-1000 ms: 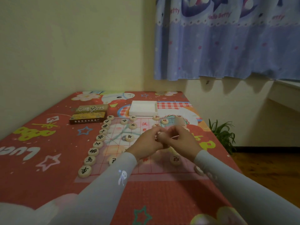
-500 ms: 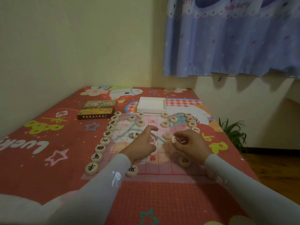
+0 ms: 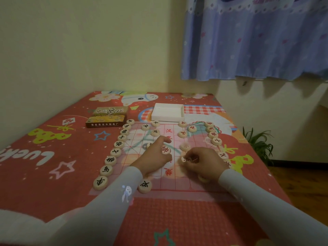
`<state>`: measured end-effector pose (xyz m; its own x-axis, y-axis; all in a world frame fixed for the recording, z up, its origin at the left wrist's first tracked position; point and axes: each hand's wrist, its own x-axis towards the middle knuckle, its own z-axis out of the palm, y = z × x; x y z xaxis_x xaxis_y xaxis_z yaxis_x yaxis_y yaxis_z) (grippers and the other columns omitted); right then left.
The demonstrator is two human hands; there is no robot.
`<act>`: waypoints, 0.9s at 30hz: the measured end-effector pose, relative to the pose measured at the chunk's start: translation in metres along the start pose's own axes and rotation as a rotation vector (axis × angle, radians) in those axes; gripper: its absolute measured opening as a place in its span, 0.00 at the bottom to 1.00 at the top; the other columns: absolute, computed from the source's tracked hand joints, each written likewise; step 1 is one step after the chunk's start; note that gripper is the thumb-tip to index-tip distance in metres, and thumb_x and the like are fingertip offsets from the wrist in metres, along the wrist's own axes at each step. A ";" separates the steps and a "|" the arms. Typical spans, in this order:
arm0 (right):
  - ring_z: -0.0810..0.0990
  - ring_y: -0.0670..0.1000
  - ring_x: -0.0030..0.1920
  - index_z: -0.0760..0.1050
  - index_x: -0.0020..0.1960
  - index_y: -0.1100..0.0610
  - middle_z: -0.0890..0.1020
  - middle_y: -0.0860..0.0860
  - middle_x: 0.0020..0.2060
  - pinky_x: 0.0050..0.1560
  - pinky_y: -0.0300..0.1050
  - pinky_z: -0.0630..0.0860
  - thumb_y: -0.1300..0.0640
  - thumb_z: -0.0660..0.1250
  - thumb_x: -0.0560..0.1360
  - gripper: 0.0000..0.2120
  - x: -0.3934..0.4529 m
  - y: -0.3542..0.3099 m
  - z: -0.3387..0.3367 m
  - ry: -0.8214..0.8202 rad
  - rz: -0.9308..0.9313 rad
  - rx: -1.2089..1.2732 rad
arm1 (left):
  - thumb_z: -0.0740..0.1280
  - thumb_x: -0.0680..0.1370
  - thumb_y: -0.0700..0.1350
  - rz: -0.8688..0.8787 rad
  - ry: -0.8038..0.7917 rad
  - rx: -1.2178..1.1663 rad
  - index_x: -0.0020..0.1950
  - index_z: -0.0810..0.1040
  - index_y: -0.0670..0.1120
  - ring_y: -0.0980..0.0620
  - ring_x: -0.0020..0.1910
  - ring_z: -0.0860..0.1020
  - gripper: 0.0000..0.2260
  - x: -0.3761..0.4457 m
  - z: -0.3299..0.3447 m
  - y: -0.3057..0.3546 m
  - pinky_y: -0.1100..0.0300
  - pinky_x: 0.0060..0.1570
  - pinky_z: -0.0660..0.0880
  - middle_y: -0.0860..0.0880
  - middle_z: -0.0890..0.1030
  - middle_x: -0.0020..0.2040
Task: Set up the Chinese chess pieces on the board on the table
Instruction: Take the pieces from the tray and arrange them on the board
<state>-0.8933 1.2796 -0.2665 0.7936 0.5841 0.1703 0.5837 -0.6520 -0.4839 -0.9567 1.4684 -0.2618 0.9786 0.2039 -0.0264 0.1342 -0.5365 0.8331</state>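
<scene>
A thin chess board sheet [image 3: 179, 181] with red grid lines lies on the red patterned table cover. Round pale wooden pieces with black characters [image 3: 110, 160] line its left edge; pieces with red characters [image 3: 213, 134] line its right edge. Over the board's middle, my left hand [image 3: 154, 157] holds a red-marked piece [image 3: 165, 150] between thumb and fingers. To its right, my right hand [image 3: 204, 161] pinches another red-marked piece [image 3: 185, 158] low over the board. A blurred piece [image 3: 185, 146] lies just beyond it. One black-marked piece [image 3: 145, 185] sits near my left sleeve.
A white open box [image 3: 167, 112] stands at the board's far edge. A dark chess-set carton [image 3: 108, 118] lies to its left. Several more pieces [image 3: 155, 132] lie on the far rows. The table's right edge drops to a wooden floor with a green plant [image 3: 257, 141].
My hands were joined together above the board; they have separated and lowered, each with a red-marked piece. The camera has moved closer and tilted down.
</scene>
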 end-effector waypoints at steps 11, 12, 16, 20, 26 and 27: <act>0.79 0.41 0.42 0.80 0.44 0.50 0.82 0.43 0.41 0.45 0.38 0.74 0.49 0.69 0.74 0.05 0.009 0.002 -0.005 0.147 0.035 0.307 | 0.71 0.73 0.45 0.110 -0.005 0.001 0.67 0.66 0.58 0.52 0.38 0.80 0.25 0.000 0.010 0.011 0.52 0.39 0.79 0.48 0.81 0.47; 0.79 0.41 0.42 0.79 0.44 0.50 0.82 0.43 0.40 0.45 0.37 0.73 0.49 0.70 0.73 0.05 0.011 0.000 -0.006 0.159 0.044 0.375 | 0.71 0.73 0.45 0.132 -0.007 0.021 0.69 0.63 0.58 0.53 0.40 0.81 0.28 0.000 0.012 0.015 0.52 0.40 0.80 0.50 0.81 0.47; 0.81 0.46 0.45 0.77 0.47 0.49 0.82 0.46 0.44 0.46 0.43 0.79 0.45 0.72 0.69 0.11 0.016 -0.009 -0.008 0.097 0.107 0.499 | 0.67 0.72 0.38 0.190 -0.019 0.104 0.77 0.49 0.61 0.54 0.43 0.81 0.41 0.000 0.022 0.030 0.55 0.42 0.80 0.53 0.83 0.47; 0.82 0.45 0.43 0.77 0.47 0.50 0.83 0.46 0.42 0.47 0.45 0.80 0.46 0.73 0.66 0.13 0.018 -0.008 -0.008 0.068 0.131 0.440 | 0.65 0.72 0.35 0.213 -0.019 0.123 0.77 0.47 0.63 0.53 0.43 0.80 0.43 0.001 0.029 0.041 0.54 0.44 0.80 0.50 0.82 0.51; 0.81 0.47 0.46 0.81 0.50 0.53 0.82 0.44 0.44 0.47 0.42 0.77 0.50 0.71 0.71 0.10 0.018 0.022 -0.025 0.189 0.108 0.227 | 0.64 0.76 0.38 0.171 -0.029 0.056 0.75 0.58 0.57 0.58 0.35 0.74 0.31 0.009 0.024 0.028 0.65 0.30 0.70 0.51 0.72 0.65; 0.81 0.48 0.46 0.81 0.51 0.53 0.82 0.44 0.43 0.46 0.40 0.76 0.52 0.71 0.71 0.10 0.017 0.028 -0.030 0.208 0.112 0.190 | 0.63 0.76 0.37 0.168 -0.025 0.067 0.74 0.59 0.56 0.58 0.36 0.72 0.30 0.011 0.023 0.025 0.66 0.32 0.69 0.51 0.71 0.65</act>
<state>-0.8587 1.2567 -0.2517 0.8807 0.3897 0.2692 0.4636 -0.5929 -0.6584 -0.9395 1.4385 -0.2539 0.9917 0.0870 0.0952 -0.0218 -0.6145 0.7886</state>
